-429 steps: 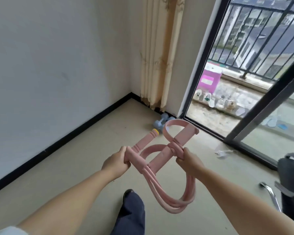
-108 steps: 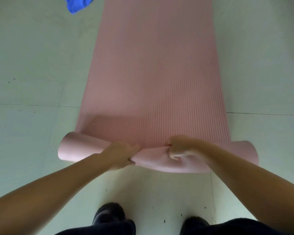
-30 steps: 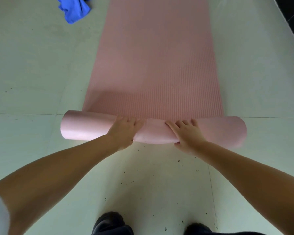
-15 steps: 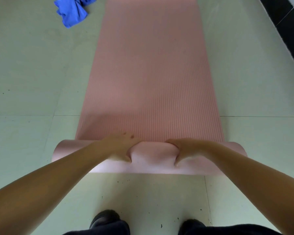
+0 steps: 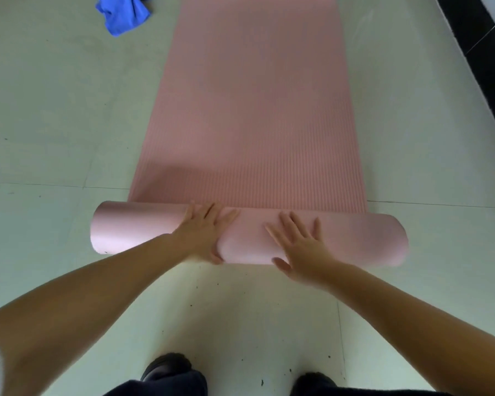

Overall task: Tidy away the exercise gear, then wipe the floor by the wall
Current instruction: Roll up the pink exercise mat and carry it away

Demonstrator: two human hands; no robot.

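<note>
A crumpled blue cloth (image 5: pixel 123 13) lies on the pale tiled floor (image 5: pixel 55 115) at the far left, apart from the mat. To its right a pink yoga mat (image 5: pixel 252 110) runs flat along the floor away from the person, its ribbed face up. The near end of the mat is wound into a roll (image 5: pixel 355 241) that lies crosswise just beyond the person's dark shoes (image 5: pixel 166 367).

The left hand (image 5: pixel 203 234) rests on the roll left of its middle, fingers straight and close together over the top, thumb down the near side. The right hand (image 5: pixel 300 250) lies flat on the roll just right of the middle, fingers spread and straight, thumb out toward the near edge. The hands are near each other but apart. Both forearms are bare.

Along the far right edge of the floor runs a black skirting strip (image 5: pixel 475 38), well apart from the mat's right side.
</note>
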